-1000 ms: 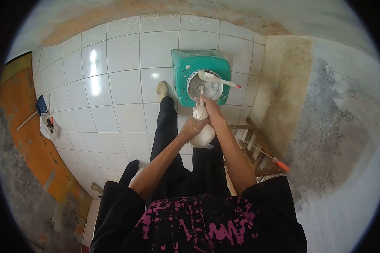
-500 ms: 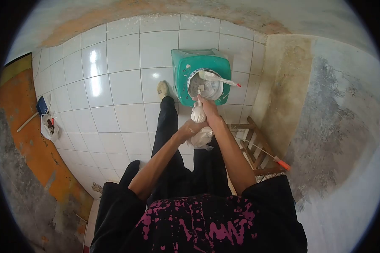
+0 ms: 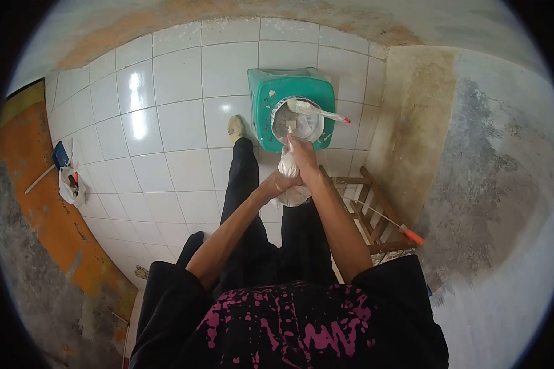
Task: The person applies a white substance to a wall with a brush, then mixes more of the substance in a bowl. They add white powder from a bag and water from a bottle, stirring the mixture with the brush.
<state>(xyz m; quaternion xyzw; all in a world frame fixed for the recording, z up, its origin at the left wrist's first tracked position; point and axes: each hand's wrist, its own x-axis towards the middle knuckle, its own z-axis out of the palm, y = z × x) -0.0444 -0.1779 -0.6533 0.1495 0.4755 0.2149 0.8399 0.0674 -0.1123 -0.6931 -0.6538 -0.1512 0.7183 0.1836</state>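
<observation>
A white plastic bag with pale material inside hangs between my hands at the near edge of a round container. My left hand is wrapped round the lower part of the bag. Higher up, my right hand grips the bag's narrow neck, whose tip points into the container. The white container stands on a green plastic stool. Across its top lies a whitish brush with a red handle end. Something small and pale shows inside, near the tip of the neck.
A wooden frame stands at the right, with an orange-handled tool across it. On the left are a white bag of items and a blue object. Patchy walls border the white tiled floor.
Both hands and the bag have shifted slightly; the bag's lower end is drawn up closer beneath my left hand. The view has moved a little.
</observation>
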